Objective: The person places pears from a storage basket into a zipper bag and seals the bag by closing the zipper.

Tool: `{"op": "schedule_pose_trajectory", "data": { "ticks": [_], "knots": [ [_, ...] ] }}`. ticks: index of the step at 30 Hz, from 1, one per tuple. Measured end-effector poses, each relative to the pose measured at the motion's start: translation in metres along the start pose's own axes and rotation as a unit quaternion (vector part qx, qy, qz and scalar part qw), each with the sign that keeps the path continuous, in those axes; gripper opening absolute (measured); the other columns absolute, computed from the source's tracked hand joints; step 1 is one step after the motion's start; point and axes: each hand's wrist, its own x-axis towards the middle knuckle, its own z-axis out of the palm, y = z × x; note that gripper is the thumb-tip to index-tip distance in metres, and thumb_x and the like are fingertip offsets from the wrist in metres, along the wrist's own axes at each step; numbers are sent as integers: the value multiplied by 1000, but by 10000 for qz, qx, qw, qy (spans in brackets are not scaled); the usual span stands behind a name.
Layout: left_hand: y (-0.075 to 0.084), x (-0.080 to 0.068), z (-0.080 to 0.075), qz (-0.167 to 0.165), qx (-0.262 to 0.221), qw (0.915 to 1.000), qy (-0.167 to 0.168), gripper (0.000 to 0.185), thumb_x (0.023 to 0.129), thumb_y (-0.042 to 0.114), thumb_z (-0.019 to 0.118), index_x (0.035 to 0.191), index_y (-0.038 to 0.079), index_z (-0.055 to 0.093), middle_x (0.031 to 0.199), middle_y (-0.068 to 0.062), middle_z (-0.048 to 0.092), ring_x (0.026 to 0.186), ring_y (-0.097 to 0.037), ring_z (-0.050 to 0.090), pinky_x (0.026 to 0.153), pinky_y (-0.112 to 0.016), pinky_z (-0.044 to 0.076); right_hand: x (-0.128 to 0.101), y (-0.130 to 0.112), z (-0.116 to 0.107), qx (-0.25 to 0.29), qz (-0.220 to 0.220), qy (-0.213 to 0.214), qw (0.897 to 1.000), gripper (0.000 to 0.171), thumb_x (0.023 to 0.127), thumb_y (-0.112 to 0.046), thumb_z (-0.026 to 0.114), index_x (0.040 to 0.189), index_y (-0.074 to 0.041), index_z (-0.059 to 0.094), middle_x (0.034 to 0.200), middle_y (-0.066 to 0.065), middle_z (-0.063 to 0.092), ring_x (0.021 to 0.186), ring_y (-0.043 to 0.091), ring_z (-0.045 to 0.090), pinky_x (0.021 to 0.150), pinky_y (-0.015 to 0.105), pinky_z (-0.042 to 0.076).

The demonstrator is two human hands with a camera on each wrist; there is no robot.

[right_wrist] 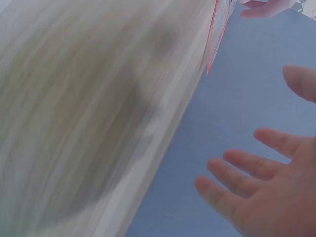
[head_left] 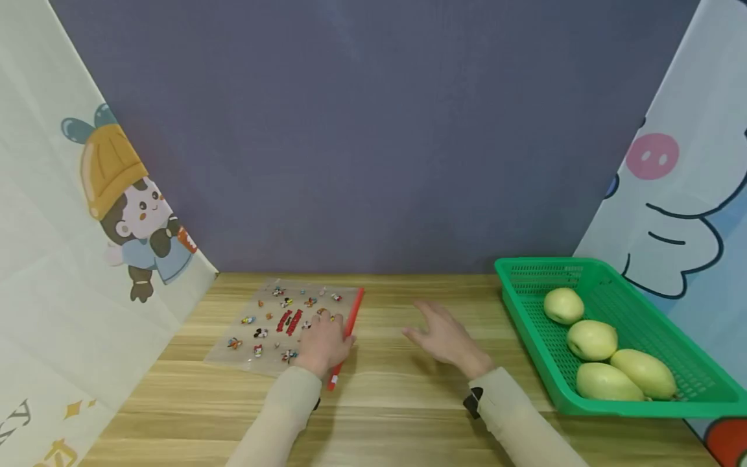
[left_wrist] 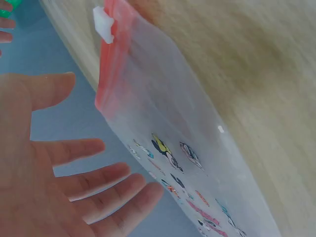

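A clear slider zip bag [head_left: 265, 337] printed with small cartoon figures lies flat on the left part of the table in the head view. Its red zip edge [head_left: 353, 313] faces right, and a white slider [left_wrist: 103, 24] shows in the left wrist view. Over that side of the bag is my left hand [head_left: 323, 344], its fingers spread and holding nothing; whether it touches the bag I cannot tell. My right hand [head_left: 446, 340] hovers above the wood between bag and basket, fingers extended, nothing in its grasp.
A green plastic basket [head_left: 528, 347] stands at the right with several pale yellow-green fruits [head_left: 592, 340] in it. The wood-grain table [head_left: 397, 415] meets a dark grey-blue panel [head_left: 379, 143] at the back. Printed cartoon sheets hang on both sides.
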Motion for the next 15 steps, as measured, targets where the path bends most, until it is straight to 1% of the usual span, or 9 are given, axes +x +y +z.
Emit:
{"op": "schedule_pose_trajectory", "data": {
  "ticks": [3, 8, 10, 12, 15],
  "knots": [
    [-1, 1, 2, -4, 15, 10000, -51, 59, 98, 47, 64, 137, 3, 58, 133, -25, 55, 120, -44, 54, 84, -61, 58, 2, -1, 4, 138, 40, -45, 9999, 70, 99, -40, 64, 154, -4, 40, 155, 24, 41, 142, 46, 37, 117, 65, 30],
    [-1, 0, 2, -12, -24, 9998, -171, 58, 98, 44, 63, 138, 3, 58, 140, -27, 52, 127, -47, 51, 88, -64, 56, 7, -4, 10, 96, 54, 11, 9999, 67, 99, -40, 65, 151, -3, 44, 152, 21, 46, 140, 44, 42, 118, 61, 32],
    [-2, 0, 2, -23, -95, 9997, -213, 56, 98, 41, 64, 138, 2, 58, 141, -28, 52, 126, -47, 51, 89, -64, 56, 8, -7, 11, 108, 36, 27, 9999, 66, 98, -39, 66, 150, -3, 46, 151, 21, 48, 139, 43, 43, 117, 61, 34],
    [-2, 0, 3, -44, -203, 9995, -252, 53, 98, 39, 64, 136, 2, 59, 141, -28, 52, 126, -47, 51, 89, -64, 55, 8, -9, 11, 110, 32, 7, 9999, 65, 98, -39, 66, 150, -4, 46, 151, 20, 49, 139, 42, 44, 117, 60, 34],
    [-3, 1, 6, -55, -316, 9991, -270, 46, 98, 38, 65, 128, 3, 63, 137, -26, 55, 121, -46, 54, 88, -64, 55, 8, -10, 12, 87, 45, -30, 9999, 64, 99, -38, 65, 150, -5, 46, 150, 20, 49, 139, 42, 44, 116, 60, 35]
  ]
}}
